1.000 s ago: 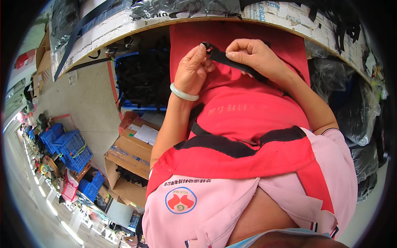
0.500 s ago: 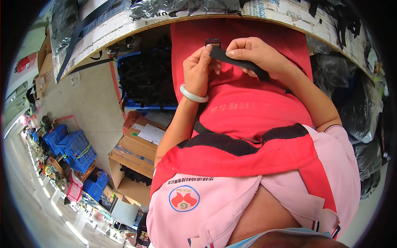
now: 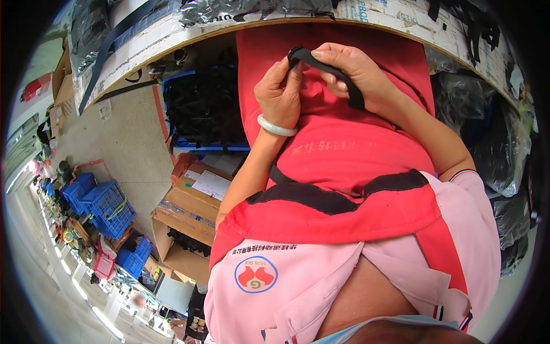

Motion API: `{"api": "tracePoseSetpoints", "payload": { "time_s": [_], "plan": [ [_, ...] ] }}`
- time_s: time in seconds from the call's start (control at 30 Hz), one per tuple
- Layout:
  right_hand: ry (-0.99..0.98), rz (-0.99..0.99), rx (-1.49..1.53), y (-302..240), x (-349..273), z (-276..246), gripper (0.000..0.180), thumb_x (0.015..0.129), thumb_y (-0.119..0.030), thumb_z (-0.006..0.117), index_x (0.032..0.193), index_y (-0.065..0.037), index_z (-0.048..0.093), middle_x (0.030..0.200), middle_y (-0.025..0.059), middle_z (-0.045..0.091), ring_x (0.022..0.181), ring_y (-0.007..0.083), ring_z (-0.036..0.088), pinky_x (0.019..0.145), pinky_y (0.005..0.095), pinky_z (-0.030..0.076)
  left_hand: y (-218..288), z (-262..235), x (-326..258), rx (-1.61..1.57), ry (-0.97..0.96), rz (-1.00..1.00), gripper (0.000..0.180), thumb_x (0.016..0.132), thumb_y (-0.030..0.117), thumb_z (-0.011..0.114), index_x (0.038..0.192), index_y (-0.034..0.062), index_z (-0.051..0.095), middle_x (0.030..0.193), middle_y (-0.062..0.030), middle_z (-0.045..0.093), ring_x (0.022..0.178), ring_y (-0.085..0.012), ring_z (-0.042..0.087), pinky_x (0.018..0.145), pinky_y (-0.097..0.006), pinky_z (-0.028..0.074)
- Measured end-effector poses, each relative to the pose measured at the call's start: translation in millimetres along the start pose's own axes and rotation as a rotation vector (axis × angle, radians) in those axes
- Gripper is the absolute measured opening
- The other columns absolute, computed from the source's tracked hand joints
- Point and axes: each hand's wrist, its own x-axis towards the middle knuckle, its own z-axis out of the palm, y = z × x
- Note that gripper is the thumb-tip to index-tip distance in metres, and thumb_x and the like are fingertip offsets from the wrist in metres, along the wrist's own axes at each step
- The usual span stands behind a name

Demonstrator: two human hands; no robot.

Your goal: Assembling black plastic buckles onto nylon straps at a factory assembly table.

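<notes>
Above my red apron [image 3: 338, 149], both hands work on one short black webbing strap [image 3: 338, 74]. My left hand [image 3: 281, 94], with a pale bangle [image 3: 276, 125] at the wrist, pinches a small black buckle [image 3: 294, 55] at the strap's upper left end. Part of that buckle is covered by the strap and my fingertips. My right hand [image 3: 358, 71] grips the strap between thumb and fingers a little to the right. From there the strap curves down, its loose end hanging under my right palm.
A worktable [image 3: 189, 43] with plastic-wrapped goods curves across the top. On the left stand a blue crate [image 3: 172, 94] of black straps, an open cardboard box [image 3: 183, 212] and blue baskets [image 3: 109, 206] farther off. Black plastic bags [image 3: 487, 132] sit at the right.
Both hands have moved slightly upward, the left also to the right. The strap, earlier lying flatter beside the buckle, now arches over from the buckle end, which has turned.
</notes>
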Motion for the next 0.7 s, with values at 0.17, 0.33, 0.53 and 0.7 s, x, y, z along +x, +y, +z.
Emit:
{"api": "tracePoseSetpoints", "payload": {
  "time_s": [0.17, 0.33, 0.53, 0.7],
  "plan": [
    [0.191, -0.154, -0.226, 7.7, 6.0, 3.9, 0.024, 0.095, -0.028, 0.059, 0.100, -0.004, 0.059, 0.070, 0.0008, 0.058, 0.052, 0.0050, 0.051, 0.046, 0.0174, 0.041, -6.6, -6.5, 2.2, 0.220, -0.096, 0.235, 0.016, 0.087, -0.003, 0.061, 0.102, -0.0015, 0.066, 0.084, -0.0091, 0.066, 0.074, -0.0136, 0.063, 0.063, -0.027, 0.049],
    [0.073, -0.061, -0.284, 0.0, 9.4, -9.1, 0.030, 0.093, -0.030, 0.061, 0.107, -0.003, 0.062, 0.076, 0.0000, 0.060, 0.064, 0.0038, 0.056, 0.056, 0.0173, 0.045, 9.3, -9.4, 2.7, -0.080, -0.175, -0.137, 0.015, 0.089, 0.000, 0.057, 0.101, -0.0032, 0.066, 0.091, -0.0090, 0.068, 0.076, -0.0150, 0.064, 0.068, -0.029, 0.051],
    [0.142, -0.589, -0.776, 16.4, 17.0, -16.6, 0.013, 0.087, -0.011, 0.068, 0.096, -0.003, 0.065, 0.086, -0.0034, 0.055, 0.078, 0.0036, 0.051, 0.067, 0.0188, 0.041, 10.7, -12.1, 14.6, -0.548, -0.106, -0.619, 0.024, 0.091, 0.013, 0.062, 0.104, -0.0060, 0.067, 0.084, -0.0084, 0.070, 0.073, -0.0127, 0.065, 0.068, -0.023, 0.050],
    [0.171, -0.758, -0.857, -12.5, -5.4, 10.1, 0.012, 0.090, -0.012, 0.064, 0.085, -0.002, 0.061, 0.072, -0.0031, 0.053, 0.067, 0.0035, 0.045, 0.062, 0.0199, 0.039, 14.2, -7.6, 16.7, -0.401, -0.024, -0.361, 0.018, 0.088, 0.011, 0.068, 0.098, -0.0048, 0.070, 0.084, -0.0063, 0.070, 0.074, -0.0088, 0.063, 0.067, -0.021, 0.049]
  ]
}}
